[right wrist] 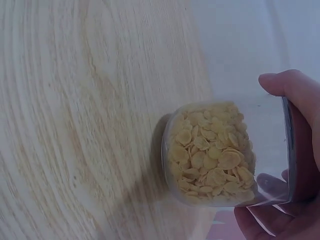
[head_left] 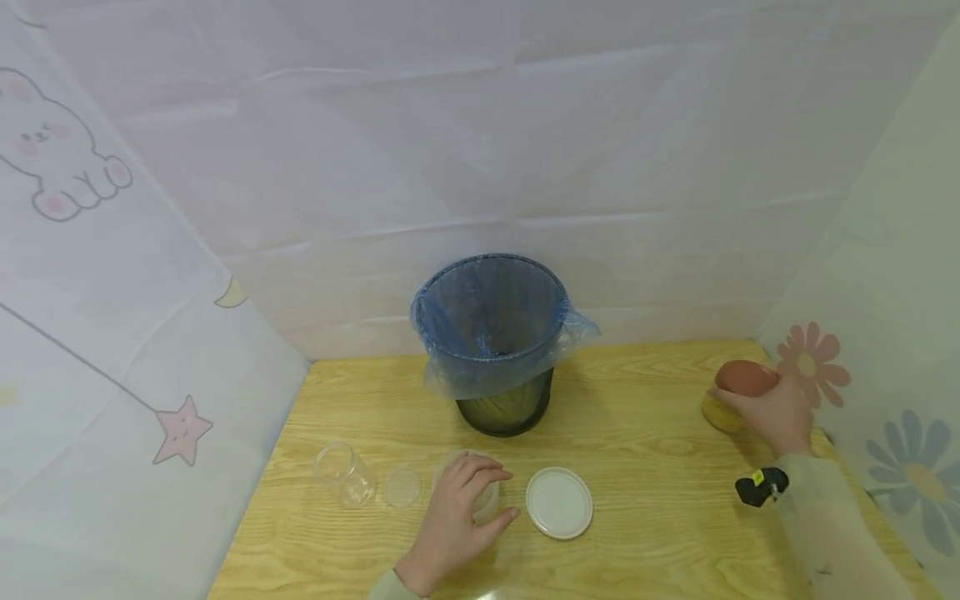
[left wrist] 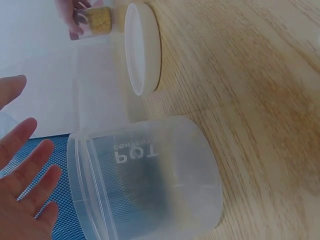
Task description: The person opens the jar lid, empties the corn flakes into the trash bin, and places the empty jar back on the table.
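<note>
At the right of the head view my right hand (head_left: 780, 417) grips a clear jar of corn flakes (right wrist: 210, 155) near its top, thumb on one side and fingers on the other. The jar carries a reddish lid (head_left: 746, 377), and its base is close over the tabletop. My left hand (head_left: 457, 517) has its fingers spread and relaxed above a translucent plastic pot (left wrist: 150, 180), holding nothing. That pot stands upright with white lettering on its side; the hand covers much of it in the head view. A round white lid (head_left: 558, 502) lies flat to the pot's right.
A dark mesh bin (head_left: 506, 408) lined with a blue plastic bag (head_left: 487, 375) stands at the back middle. Left of the pot are a clear round disc (head_left: 402, 487) and a clear jar (head_left: 345, 475). Printed cloth walls (head_left: 480, 167) border the wooden table (head_left: 645, 533).
</note>
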`<state>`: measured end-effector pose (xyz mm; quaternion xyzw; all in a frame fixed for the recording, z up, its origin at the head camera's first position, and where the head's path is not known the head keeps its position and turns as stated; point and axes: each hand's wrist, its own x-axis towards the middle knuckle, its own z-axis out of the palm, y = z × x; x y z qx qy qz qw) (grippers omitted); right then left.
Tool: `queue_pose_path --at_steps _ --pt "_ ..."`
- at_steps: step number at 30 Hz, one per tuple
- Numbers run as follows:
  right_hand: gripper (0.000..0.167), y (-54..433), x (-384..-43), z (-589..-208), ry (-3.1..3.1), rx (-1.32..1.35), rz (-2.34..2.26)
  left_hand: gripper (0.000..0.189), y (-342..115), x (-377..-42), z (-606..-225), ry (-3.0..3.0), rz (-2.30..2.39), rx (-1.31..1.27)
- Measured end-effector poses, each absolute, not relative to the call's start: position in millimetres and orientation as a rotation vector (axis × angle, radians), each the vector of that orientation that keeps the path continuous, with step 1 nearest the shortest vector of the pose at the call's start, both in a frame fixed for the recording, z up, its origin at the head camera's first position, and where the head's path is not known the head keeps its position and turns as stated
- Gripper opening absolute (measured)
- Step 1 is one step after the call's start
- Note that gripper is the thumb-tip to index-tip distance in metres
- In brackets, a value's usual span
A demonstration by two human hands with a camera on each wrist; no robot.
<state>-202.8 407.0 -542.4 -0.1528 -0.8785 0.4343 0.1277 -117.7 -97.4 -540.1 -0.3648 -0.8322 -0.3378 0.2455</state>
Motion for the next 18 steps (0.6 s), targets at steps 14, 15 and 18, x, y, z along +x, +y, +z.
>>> queue_pose_path --at_steps 14,15,18 --pt "0.098 374 -203 -517 -2.633 -0.318 1.143 0.036 -96 -118 -538 -2.298 -0.925 -0.991" --pt "0.098 371 -203 -514 -2.632 -0.305 1.147 0.036 -95 -118 -538 -2.300 -0.922 -0.990" --pt "0.100 360 -201 -502 -2.629 -0.286 1.182 0.038 -94 -118 -536 -2.305 -0.923 -0.987"
